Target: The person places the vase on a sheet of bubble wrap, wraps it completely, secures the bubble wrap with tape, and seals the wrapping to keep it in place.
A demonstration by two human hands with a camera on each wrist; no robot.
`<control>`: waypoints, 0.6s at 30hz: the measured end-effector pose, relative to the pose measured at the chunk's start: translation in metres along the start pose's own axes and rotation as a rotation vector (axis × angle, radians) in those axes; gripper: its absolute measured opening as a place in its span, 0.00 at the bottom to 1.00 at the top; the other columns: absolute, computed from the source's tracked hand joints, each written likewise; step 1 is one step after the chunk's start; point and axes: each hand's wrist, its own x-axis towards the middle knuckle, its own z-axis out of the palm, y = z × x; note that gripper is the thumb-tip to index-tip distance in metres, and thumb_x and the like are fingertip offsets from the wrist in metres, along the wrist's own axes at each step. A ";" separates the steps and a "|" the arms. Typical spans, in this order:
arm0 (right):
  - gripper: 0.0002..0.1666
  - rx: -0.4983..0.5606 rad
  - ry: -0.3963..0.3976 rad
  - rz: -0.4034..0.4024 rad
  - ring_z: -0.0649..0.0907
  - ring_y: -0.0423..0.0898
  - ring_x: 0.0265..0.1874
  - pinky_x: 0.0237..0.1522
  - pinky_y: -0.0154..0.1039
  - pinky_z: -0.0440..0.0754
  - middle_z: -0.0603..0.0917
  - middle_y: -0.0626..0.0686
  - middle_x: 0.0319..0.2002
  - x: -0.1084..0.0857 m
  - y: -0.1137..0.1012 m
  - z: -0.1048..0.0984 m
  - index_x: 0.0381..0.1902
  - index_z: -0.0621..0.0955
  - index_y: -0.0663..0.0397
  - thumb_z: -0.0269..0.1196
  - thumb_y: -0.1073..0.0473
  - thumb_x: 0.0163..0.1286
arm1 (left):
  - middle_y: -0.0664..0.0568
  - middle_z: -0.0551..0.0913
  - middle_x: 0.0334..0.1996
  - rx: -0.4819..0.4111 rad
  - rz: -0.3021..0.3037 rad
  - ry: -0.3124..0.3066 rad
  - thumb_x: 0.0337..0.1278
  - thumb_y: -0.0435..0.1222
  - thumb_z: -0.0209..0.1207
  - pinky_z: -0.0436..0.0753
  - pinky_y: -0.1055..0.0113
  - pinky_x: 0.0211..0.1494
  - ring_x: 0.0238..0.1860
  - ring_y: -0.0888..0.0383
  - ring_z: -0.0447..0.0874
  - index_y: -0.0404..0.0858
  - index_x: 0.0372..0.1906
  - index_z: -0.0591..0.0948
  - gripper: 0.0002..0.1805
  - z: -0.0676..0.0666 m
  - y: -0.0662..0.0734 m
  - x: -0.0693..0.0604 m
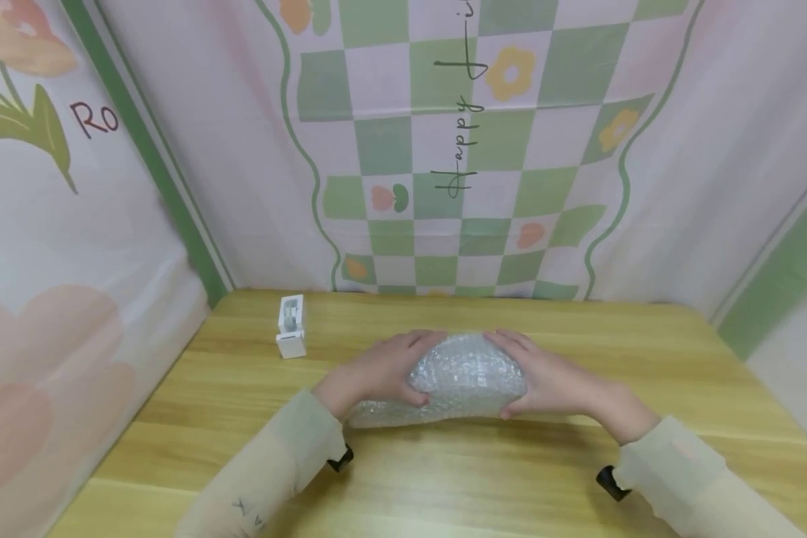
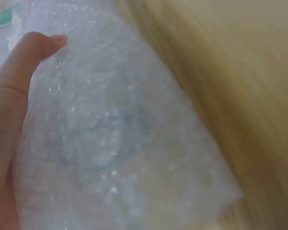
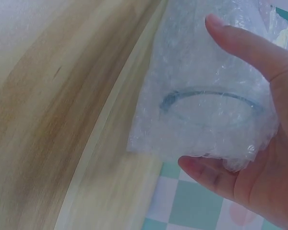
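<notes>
A bundle of clear bubble wrap lies between both hands over the middle of the table. Through the plastic in the right wrist view, a dark curved rim of some round object shows; its kind cannot be made out. My left hand holds the bundle's left side, thumb toward the front and fingers over the top. My right hand grips the other end, with its thumb on the near face and its fingers curled around the far edge. In the left wrist view the bubble wrap hides most of the left fingers.
A small white tape dispenser stands at the back left of the wooden table. Behind the table hangs a green-and-white checkered curtain, close to its back edge. Another patterned curtain borders the left side.
</notes>
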 end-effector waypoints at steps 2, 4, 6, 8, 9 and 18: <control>0.71 0.003 0.001 -0.001 0.72 0.74 0.64 0.57 0.70 0.76 0.57 0.72 0.76 0.000 0.001 0.001 0.81 0.55 0.58 0.82 0.43 0.50 | 0.50 0.58 0.80 0.051 0.006 0.011 0.55 0.54 0.73 0.67 0.45 0.74 0.75 0.47 0.62 0.48 0.83 0.50 0.59 0.000 0.002 -0.003; 0.70 0.007 0.001 -0.002 0.72 0.74 0.64 0.57 0.69 0.77 0.57 0.71 0.76 0.000 0.002 0.001 0.81 0.55 0.58 0.82 0.43 0.50 | 0.49 0.55 0.80 0.118 0.017 0.015 0.58 0.56 0.70 0.68 0.43 0.73 0.76 0.46 0.61 0.47 0.84 0.48 0.58 0.001 0.004 -0.006; 0.70 0.014 0.003 -0.003 0.72 0.73 0.64 0.57 0.69 0.77 0.57 0.71 0.76 0.000 0.003 0.001 0.81 0.55 0.57 0.81 0.43 0.50 | 0.49 0.53 0.81 0.188 0.031 0.021 0.61 0.58 0.66 0.69 0.42 0.72 0.77 0.46 0.59 0.46 0.84 0.46 0.57 0.002 0.005 -0.008; 0.70 0.014 0.007 -0.003 0.73 0.72 0.63 0.56 0.69 0.78 0.59 0.70 0.75 0.000 0.003 0.001 0.80 0.56 0.57 0.81 0.42 0.50 | 0.48 0.52 0.81 0.259 0.049 0.026 0.65 0.60 0.63 0.69 0.42 0.72 0.78 0.46 0.57 0.44 0.84 0.45 0.55 0.003 0.007 -0.010; 0.69 0.011 0.010 -0.002 0.74 0.72 0.63 0.56 0.69 0.78 0.60 0.70 0.75 -0.001 0.003 0.000 0.80 0.56 0.57 0.82 0.42 0.50 | 0.48 0.51 0.82 0.288 0.057 0.029 0.66 0.60 0.61 0.69 0.42 0.72 0.78 0.46 0.56 0.44 0.84 0.44 0.55 0.003 0.007 -0.010; 0.69 -0.140 0.056 0.009 0.66 0.82 0.65 0.61 0.79 0.65 0.70 0.65 0.71 0.002 -0.002 -0.005 0.78 0.63 0.53 0.80 0.32 0.44 | 0.50 0.51 0.82 0.361 0.056 0.068 0.59 0.67 0.61 0.69 0.41 0.72 0.78 0.43 0.56 0.44 0.84 0.45 0.60 0.007 0.007 -0.013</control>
